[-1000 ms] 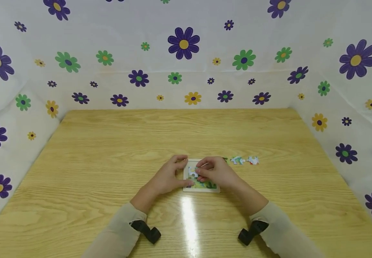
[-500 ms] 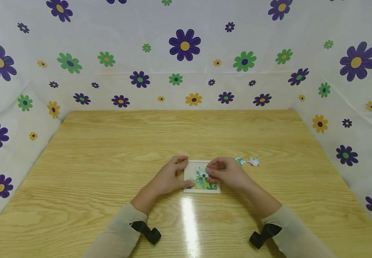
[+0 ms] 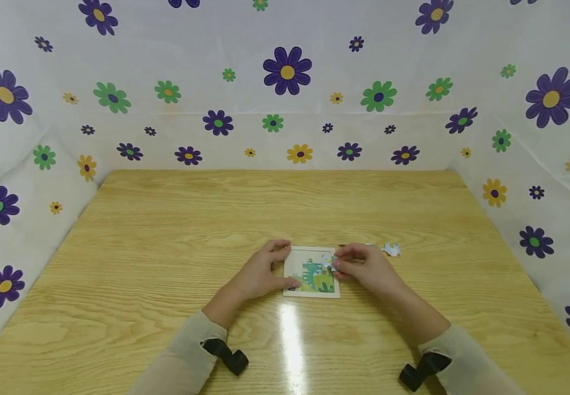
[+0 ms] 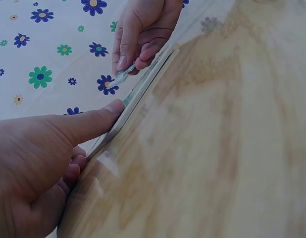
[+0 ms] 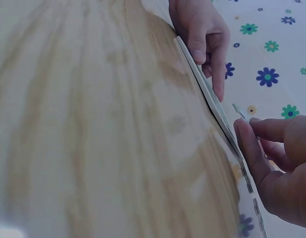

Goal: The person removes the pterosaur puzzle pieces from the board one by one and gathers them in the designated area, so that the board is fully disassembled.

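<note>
A small jigsaw puzzle tray [image 3: 294, 264] with a pale frame lies on the table, its lower part filled with a green dinosaur picture. My left hand [image 3: 259, 271] holds its left side, fingers at the far corner and thumb [image 4: 106, 116] on the near part. Over the tray's right side, my right hand [image 3: 371, 269] pinches a white-and-green jigsaw piece [image 3: 328, 263] between thumb and fingertips. That piece [image 4: 124, 75] appears tilted above the tray in the left wrist view. The tray's upper left shows bare board.
A loose white jigsaw piece [image 3: 391, 250] lies behind my right hand, and others beside it are mostly hidden by that hand. The wood-grain table [image 3: 206, 214] meets a flower-print cloth [image 3: 245, 99] at the back and sides.
My right hand has moved right across the tray with the pinched piece, from the upper left area to the right side. My left hand keeps its place on the tray.
</note>
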The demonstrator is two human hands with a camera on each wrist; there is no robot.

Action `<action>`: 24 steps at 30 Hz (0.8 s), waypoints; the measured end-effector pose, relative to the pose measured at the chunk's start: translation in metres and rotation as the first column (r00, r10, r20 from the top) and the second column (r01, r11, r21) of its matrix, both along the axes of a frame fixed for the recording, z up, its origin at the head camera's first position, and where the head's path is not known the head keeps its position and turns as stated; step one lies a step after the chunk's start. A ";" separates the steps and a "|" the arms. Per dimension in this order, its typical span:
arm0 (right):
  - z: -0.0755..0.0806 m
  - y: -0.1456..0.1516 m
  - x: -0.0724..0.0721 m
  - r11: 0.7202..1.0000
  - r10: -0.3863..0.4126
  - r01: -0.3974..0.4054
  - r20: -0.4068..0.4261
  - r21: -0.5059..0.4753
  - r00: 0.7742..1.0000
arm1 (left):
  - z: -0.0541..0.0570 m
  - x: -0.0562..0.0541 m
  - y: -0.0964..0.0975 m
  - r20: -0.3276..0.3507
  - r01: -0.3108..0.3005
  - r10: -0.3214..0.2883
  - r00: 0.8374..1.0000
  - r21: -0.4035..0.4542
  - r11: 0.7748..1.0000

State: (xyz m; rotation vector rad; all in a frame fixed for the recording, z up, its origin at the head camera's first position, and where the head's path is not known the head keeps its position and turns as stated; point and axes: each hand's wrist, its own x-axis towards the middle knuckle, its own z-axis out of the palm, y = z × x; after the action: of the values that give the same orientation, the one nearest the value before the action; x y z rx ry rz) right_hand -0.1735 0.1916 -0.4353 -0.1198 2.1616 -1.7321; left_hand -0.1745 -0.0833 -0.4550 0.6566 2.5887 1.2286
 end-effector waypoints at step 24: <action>0.006 0.022 -0.001 0.991 -0.022 0.028 -0.050 0.132 0.999 | 0.000 0.001 0.001 0.009 -0.005 0.005 1.000 0.015 1.000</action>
State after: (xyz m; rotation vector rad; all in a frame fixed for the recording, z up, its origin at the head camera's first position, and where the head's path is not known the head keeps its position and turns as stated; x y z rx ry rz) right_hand -0.1750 0.2140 -0.4290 -0.1007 2.3150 -1.6085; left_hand -0.1734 -0.0822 -0.4549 0.6465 2.5777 1.2507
